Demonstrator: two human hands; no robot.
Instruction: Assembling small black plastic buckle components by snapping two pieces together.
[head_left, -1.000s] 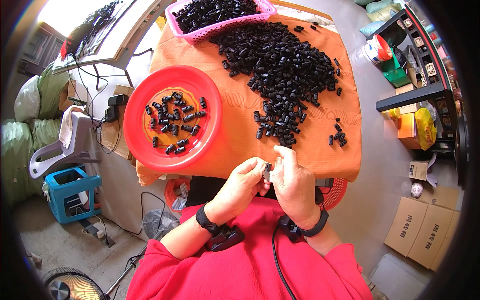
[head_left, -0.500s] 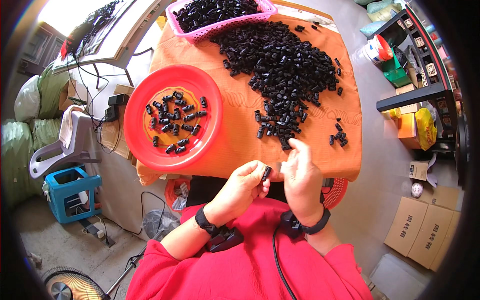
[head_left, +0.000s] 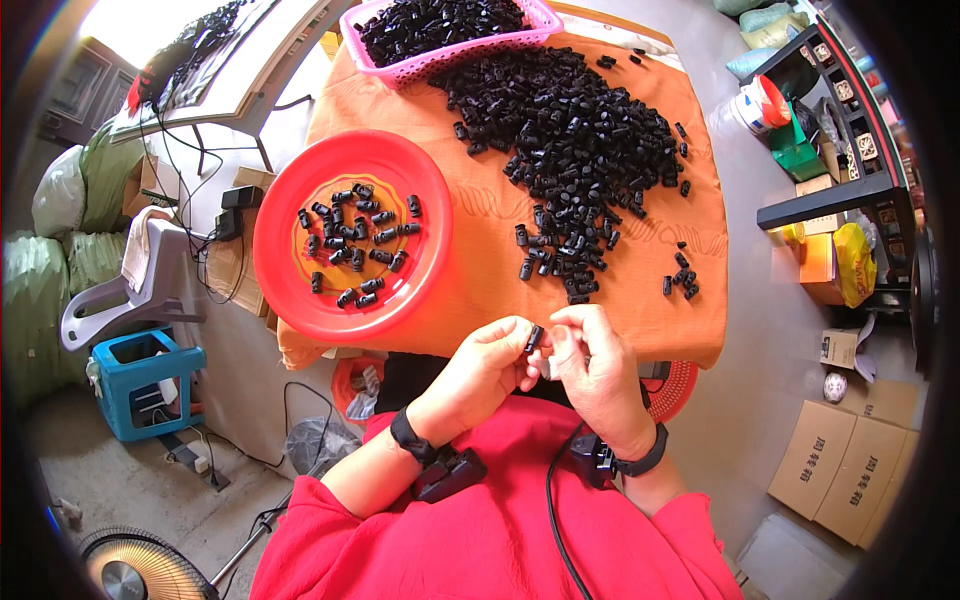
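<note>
My left hand (head_left: 475,372) pinches a small black cord lock (head_left: 535,338) between thumb and fingers, just off the table's near edge. My right hand (head_left: 602,378) is closed close beside it, thumb and fingertips pressed together. A small pale bit shows between the two hands; what the right fingers hold is too small to make out. On the left of the table, a red round tray (head_left: 424,290) carries several loose black cord locks (head_left: 358,256). A large heap of black cord-lock pieces (head_left: 590,130) spreads over the table, its near tip just beyond my right hand.
A pink basket (head_left: 460,62) full of black pieces stands at the table's far edge. Several stray pieces (head_left: 682,283) lie on the orange tablecloth (head_left: 480,210) at right. Below the table are red baskets (head_left: 672,392). A blue stool (head_left: 145,385) and a fan (head_left: 140,570) stand left.
My right hand has come down and closer to my left, its fingers closing from a blurred, more extended pose. The left hand keeps its pinch on the cord lock. The view has shifted slightly.
</note>
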